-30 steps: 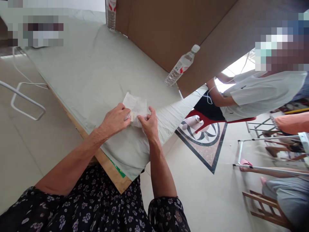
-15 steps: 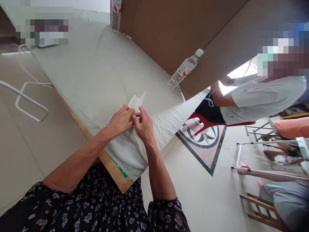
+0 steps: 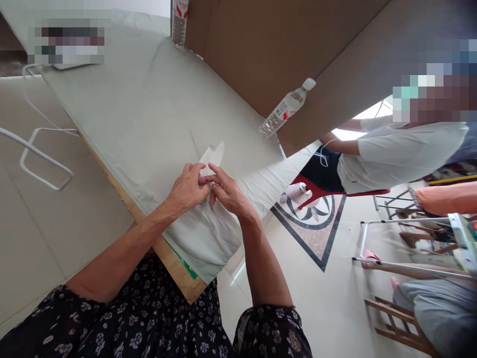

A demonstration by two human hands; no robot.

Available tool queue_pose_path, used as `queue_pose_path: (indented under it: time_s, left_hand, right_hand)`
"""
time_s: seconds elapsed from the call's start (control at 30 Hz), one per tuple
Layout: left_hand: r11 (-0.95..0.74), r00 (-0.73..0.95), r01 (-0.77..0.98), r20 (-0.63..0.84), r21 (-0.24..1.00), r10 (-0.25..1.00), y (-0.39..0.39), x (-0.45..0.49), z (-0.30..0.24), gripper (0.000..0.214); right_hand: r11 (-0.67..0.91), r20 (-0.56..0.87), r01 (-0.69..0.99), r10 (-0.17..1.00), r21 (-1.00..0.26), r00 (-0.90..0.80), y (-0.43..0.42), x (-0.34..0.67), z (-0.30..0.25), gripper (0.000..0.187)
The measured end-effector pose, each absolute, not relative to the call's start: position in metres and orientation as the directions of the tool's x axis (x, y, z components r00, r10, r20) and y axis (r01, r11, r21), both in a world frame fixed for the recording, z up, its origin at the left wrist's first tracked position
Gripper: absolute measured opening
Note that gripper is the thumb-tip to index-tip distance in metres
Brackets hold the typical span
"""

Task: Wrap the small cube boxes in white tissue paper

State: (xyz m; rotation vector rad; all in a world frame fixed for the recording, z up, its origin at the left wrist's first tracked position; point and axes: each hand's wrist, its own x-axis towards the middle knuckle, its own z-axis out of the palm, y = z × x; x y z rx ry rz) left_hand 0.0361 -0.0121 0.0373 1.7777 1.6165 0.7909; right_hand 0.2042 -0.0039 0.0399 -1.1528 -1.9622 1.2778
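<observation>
A small white folded piece of paper [image 3: 213,155] with a pointed corner rises just beyond my fingers, over the cloth-covered table [image 3: 149,114]. My left hand [image 3: 190,186] is closed on its near left part, thumb and fingers pinched together. From the right, my right hand [image 3: 225,190] meets it, the index finger stretched across the paper and the other fingers curled near my left fingertips. The paper's lower edge is hidden behind my fingers.
A large cardboard panel [image 3: 238,59] stands on the table, with a water bottle [image 3: 286,108] at its near corner and another bottle [image 3: 179,25] farther back. A person in a white shirt [image 3: 402,154] sits to the right. White bent tubing [image 3: 46,159] is at the left.
My right hand has turned and shifted slightly right, its index finger now stretched over the paper. My left hand stays at the paper, its fingers a little more raised.
</observation>
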Motion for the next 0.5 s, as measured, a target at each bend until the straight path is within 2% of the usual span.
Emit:
queue_pose_path:
  time_s: [0.17,0.3,0.5]
  left_hand:
    - [-0.058,0.123,0.585,-0.018,0.809,0.992,-0.010,0.030,0.036,0.062]
    - [-0.038,0.144,0.515,-0.043,0.856,0.989,-0.008,0.025,0.037,0.062]
    - [-0.101,0.079,0.618,0.066,0.780,0.995,-0.012,0.036,0.033,0.057]
  right_hand:
    - [0.079,-0.004,0.143,0.861,-0.986,-0.508,-0.007,0.211,0.029,0.061]
    - [0.046,-0.037,0.147,0.853,-0.988,-0.520,-0.003,0.209,0.032,0.067]
    - [0.013,-0.083,0.169,0.831,-0.986,-0.551,0.003,0.212,0.043,0.069]
